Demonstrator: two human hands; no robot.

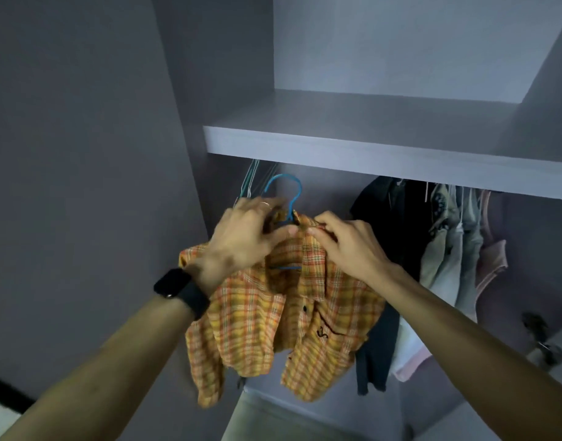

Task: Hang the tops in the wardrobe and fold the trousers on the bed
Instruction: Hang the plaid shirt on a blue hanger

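- The fingers of the left hand [247, 230] are curled round the collar of an orange-and-yellow plaid shirt [292, 316], thumb pressed to the cloth. One finger wears a ring [265, 204].
- The fingers of the right hand [346, 241] pinch the collar's other side, close to the left thumb.
- Between the hands a blue hanger [290, 194] sits inside the shirt, its hook rising just under the shelf [368, 151].
- The shelf's front edge hides the rail, so I cannot tell whether the hook is on it.
- A black smartwatch [181, 289] is on the left wrist.
- Bare wire hangers [252, 179] hang behind the left hand.
- To the right hang a dark garment [387, 218], pale tops [454, 249] and a pink garment [492, 259], near the shirt's right sleeve.
- The grey wardrobe [82, 154] wall stands at left.
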